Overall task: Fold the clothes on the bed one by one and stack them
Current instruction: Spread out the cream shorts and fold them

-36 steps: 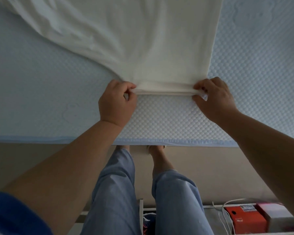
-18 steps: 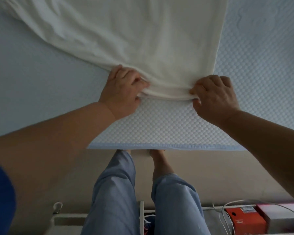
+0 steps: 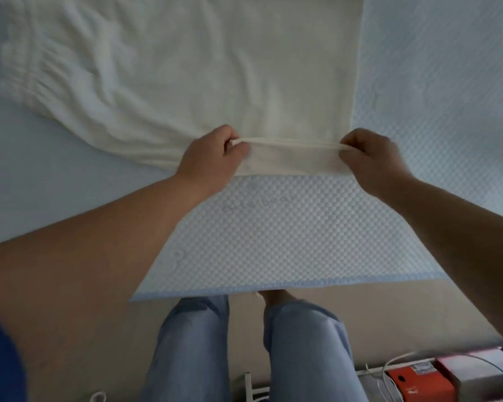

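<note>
A cream-white garment [image 3: 215,68] lies spread on the quilted pale-blue bed [image 3: 288,227], reaching to the top of the view. Its right side runs straight; its left side is bunched into wrinkles. My left hand [image 3: 212,158] pinches the near hem at its left end. At the hem's right end, my right hand [image 3: 372,158] pinches the same edge. The hem is lifted off the bed and stretched taut between both hands, with a short flap hanging under it.
The bed's blue-trimmed front edge [image 3: 273,285] runs just in front of my legs in light-blue trousers [image 3: 192,352]. On the floor at lower right sit an orange box [image 3: 418,385] and white cables [image 3: 395,364]. Bare quilted mattress shows at the right [image 3: 447,82].
Both hands have raised the hem off the bed and carried it farther away from me. My left hand, which was pressing flat on the cloth, now pinches the edge.
</note>
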Demonstrator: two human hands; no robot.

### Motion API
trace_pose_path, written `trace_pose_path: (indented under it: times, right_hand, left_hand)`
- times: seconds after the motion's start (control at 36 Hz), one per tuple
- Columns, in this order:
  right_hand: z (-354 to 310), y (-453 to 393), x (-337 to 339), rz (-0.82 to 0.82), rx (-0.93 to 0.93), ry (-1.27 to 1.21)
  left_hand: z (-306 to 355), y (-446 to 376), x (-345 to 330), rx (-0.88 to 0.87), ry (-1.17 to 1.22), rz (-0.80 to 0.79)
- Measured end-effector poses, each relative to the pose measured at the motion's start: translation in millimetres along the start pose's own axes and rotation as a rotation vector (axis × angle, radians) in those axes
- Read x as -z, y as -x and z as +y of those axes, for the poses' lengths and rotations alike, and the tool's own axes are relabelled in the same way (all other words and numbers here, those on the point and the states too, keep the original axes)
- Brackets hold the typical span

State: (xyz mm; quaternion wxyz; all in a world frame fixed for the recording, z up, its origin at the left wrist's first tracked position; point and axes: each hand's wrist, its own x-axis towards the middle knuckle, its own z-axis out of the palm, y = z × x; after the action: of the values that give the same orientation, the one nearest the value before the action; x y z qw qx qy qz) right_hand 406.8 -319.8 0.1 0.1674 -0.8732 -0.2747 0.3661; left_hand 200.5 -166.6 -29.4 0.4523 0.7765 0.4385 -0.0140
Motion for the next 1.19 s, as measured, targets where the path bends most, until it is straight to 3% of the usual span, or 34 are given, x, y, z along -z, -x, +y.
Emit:
trace_pose_path:
  times: [0.17,0.36,0.5,0.69,0.92,1.06,1.19]
  right_hand:
    - [-1.4,-37.2,-2.8,0.116,-0.118,-0.121]
    - [-7.9,-49.9,-11.9,0.295,0.104,-0.080]
    - [-10.1,-68.0,-17.0,0.233,-0.017,-0.145]
    - [-2.2,-77.3,-17.2,0.276,0.004,-0.138]
    - [3.5,-81.4,-10.8,0.209,-0.062,-0.324]
    - [19.2,-64.2,-2.5,0.056,0.001,-0.290]
    - [21.9,-64.7,-0.9,0.061,0.037,-0.268]
  left_hand:
    - [9.1,-43.6,-2.7,0.086,-0.077,0.010]
    - [10.8,-71.6,-0.6,0.151,-0.085,0.096]
    - [14.0,-73.1,-0.7,0.179,-0.095,0.131]
    - [18.4,-77.0,0.0,0.128,-0.097,0.284]
    - [10.2,-84.8,-5.7,0.196,-0.173,0.268]
    - [7.5,-85.8,-6.6,0.193,-0.179,0.250]
    - [7.1,-86.9,-10.0,0.179,-0.207,0.247]
